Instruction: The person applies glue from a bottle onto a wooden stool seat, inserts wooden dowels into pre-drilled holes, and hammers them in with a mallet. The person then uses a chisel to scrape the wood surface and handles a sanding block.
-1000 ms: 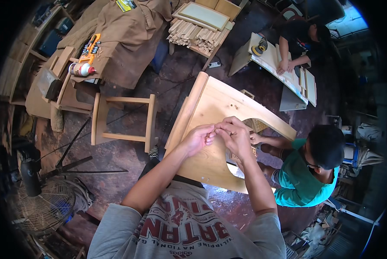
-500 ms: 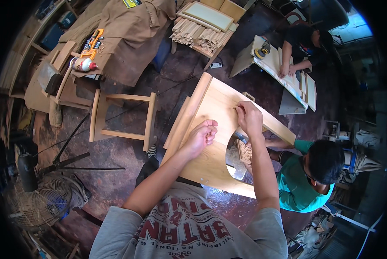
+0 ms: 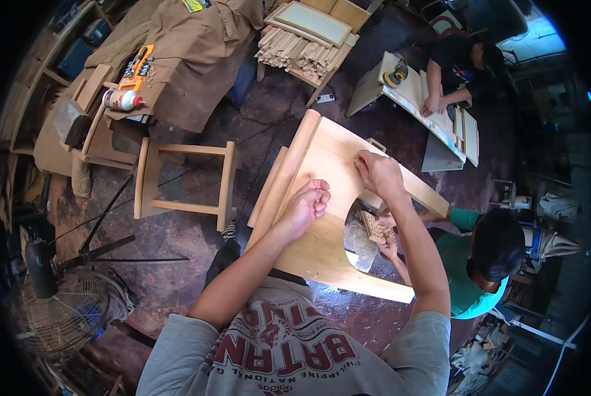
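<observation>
In front of me is a pale wooden furniture piece (image 3: 332, 148) with a curved cut-out on its right side and a thick rounded rail (image 3: 303, 142) along its left edge. My left hand (image 3: 305, 209) is over the panel's lower left part, fingers curled closed. Whatever it may hold is hidden. Near the panel's upper right edge, above the cut-out, my right hand (image 3: 380, 177) is pinched at the wood's surface. Anything between its fingertips is too small to make out. Below it, a co-worker in green holds a small wooden block (image 3: 374, 228) with a bumpy face.
A wooden stool frame (image 3: 188, 178) lies on the floor at left, with a standing fan (image 3: 61, 303) nearer me. A cloth-covered table (image 3: 190, 72) carries a glue bottle (image 3: 122, 100). Wood strips (image 3: 299, 53) are stacked at the back. Another person works at boards (image 3: 431, 109) far right.
My right forearm has swung outward to the right, while its hand stays near the same spot. The co-worker's hands and the block show more fully. My left hand has hardly moved.
</observation>
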Tool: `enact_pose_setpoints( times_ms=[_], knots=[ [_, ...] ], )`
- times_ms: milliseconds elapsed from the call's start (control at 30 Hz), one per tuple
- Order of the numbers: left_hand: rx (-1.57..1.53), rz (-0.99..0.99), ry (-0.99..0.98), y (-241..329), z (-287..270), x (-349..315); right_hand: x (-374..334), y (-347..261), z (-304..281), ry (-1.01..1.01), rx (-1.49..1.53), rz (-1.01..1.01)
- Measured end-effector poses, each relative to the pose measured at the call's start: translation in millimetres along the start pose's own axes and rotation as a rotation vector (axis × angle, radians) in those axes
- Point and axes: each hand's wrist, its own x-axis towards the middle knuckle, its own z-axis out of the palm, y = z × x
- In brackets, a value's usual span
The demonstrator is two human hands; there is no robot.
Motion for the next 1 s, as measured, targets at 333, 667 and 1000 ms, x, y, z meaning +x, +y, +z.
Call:
enact_pose_setpoints(
  times_ms=[333, 667, 1000],
  knots=[
    [-0.026, -0.013, -0.016, -1, -2, 1, -27, -5, 12, 0.114, 0.812, 0.489],
    [-0.053, -0.013, -0.051, 1, -6, -1, -39, -43, 2, 0.07, 0.083, 0.182],
    [-0.07, -0.008, -0.068, 2, -9, -1, -14, -14, 22, 0.342, 0.734, 0.454]
  ],
)
